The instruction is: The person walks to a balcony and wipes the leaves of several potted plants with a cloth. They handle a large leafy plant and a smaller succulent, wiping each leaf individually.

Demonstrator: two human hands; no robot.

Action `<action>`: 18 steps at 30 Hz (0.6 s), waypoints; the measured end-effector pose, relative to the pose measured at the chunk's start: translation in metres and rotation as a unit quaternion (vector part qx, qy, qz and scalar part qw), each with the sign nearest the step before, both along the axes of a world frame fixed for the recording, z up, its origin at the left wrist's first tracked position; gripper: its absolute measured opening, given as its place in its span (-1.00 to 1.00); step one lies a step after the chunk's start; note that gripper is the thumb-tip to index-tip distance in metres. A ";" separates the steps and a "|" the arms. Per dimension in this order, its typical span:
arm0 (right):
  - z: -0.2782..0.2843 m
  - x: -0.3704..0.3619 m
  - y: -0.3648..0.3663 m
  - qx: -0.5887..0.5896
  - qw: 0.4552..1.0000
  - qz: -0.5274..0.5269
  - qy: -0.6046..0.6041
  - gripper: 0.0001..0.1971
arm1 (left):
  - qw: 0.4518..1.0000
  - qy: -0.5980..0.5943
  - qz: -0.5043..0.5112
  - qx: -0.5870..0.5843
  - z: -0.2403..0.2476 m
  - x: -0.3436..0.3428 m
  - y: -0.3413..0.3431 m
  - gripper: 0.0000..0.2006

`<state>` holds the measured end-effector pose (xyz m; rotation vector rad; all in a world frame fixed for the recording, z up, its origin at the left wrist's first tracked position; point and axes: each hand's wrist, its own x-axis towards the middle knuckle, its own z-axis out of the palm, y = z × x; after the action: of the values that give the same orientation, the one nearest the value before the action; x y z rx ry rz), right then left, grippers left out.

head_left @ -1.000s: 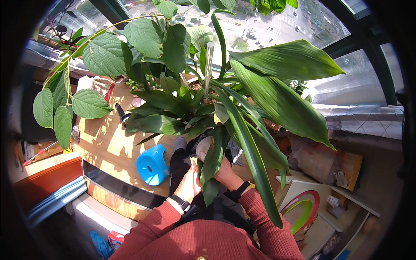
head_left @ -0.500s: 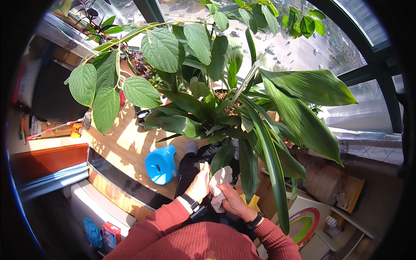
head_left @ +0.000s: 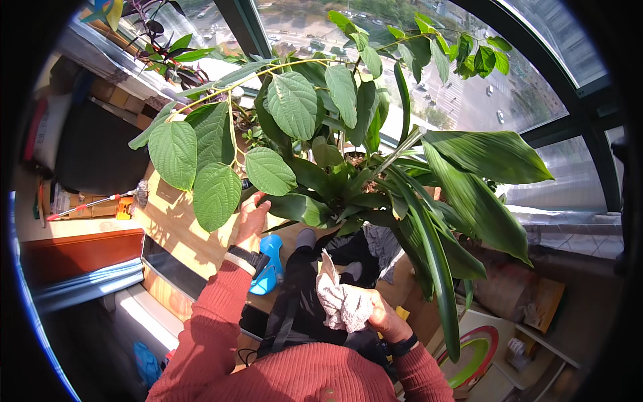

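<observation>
A large potted plant with broad, strap-like green leaves [head_left: 469, 194] fills the middle and right. My left hand [head_left: 252, 220] has its fingers closed at the tip of one long glossy leaf [head_left: 305, 209] on the plant's left side. Low in front of my body, my right hand [head_left: 388, 319] grips a crumpled whitish cloth [head_left: 345, 305], one corner of which points up. A branch with wide veined leaves [head_left: 218, 194] arches over from the back and hangs just above my left hand. The plant's pot is mostly hidden under foliage.
A blue plastic stool [head_left: 269, 264] stands on the wooden floor [head_left: 175, 204] beyond my left forearm. Large windows [head_left: 455, 87] curve behind the plants. To the right lie a red-rimmed green round item [head_left: 469, 362] and a shelf [head_left: 502, 335]; a dark chair [head_left: 100, 144] is at left.
My left hand has left the cloth and moved up and left to the leaf. The cloth stays in my right hand, a little lower right. The view has shifted slightly.
</observation>
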<state>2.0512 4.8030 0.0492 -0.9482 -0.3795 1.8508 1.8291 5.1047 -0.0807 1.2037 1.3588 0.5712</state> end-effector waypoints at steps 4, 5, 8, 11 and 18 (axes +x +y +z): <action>-0.006 0.001 0.018 0.029 0.993 -0.045 -0.106 -0.40 | 0.978 0.054 -0.193 -0.059 -0.011 0.012 0.025 -0.54; -0.009 -0.003 0.021 0.011 0.995 -0.086 -0.055 -0.40 | 0.972 0.064 -0.221 -0.055 -0.011 0.014 0.026 -0.50; -0.020 -0.009 0.033 0.002 0.983 -0.181 0.013 -0.49 | 0.934 0.154 -0.321 0.021 -0.006 0.010 0.026 -0.45; -0.041 -0.013 0.057 -0.035 0.965 -0.231 0.120 -0.40 | 0.926 0.079 -0.352 -0.106 0.007 -0.004 0.027 -0.50; -0.080 -0.088 0.131 0.059 0.981 -0.128 -0.134 -0.44 | 0.935 -0.174 -0.150 -0.269 0.012 -0.038 -0.016 -0.74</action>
<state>1.9635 4.9339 -0.0306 -1.1127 -0.4997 1.4558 1.7911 5.0892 -0.0688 0.7889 0.9186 0.1589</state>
